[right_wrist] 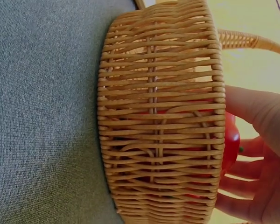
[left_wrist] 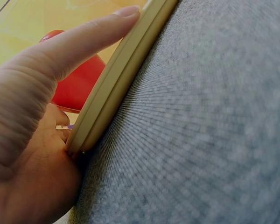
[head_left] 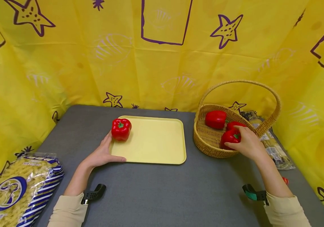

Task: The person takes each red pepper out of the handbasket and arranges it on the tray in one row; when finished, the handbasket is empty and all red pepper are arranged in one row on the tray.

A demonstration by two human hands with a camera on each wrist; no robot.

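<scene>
A: Left grip?
B: Your left grip is unclenched: thumb straight along the near edge of the tray, fingers at its left edge. The tray pepper sits at the far left corner, just beside your fingertips.
A: Right grip?
B: Your right grip grasps the near pepper, at the right side of the basket. Whether you have it off the bottom, cannot tell.
A: Others in there?
B: Two: the left pepper on the far side, and the covered pepper, partly hidden by your fingers.
A: Rest of the table?
B: Pasta bag near left; clear packet right of the basket.
</scene>
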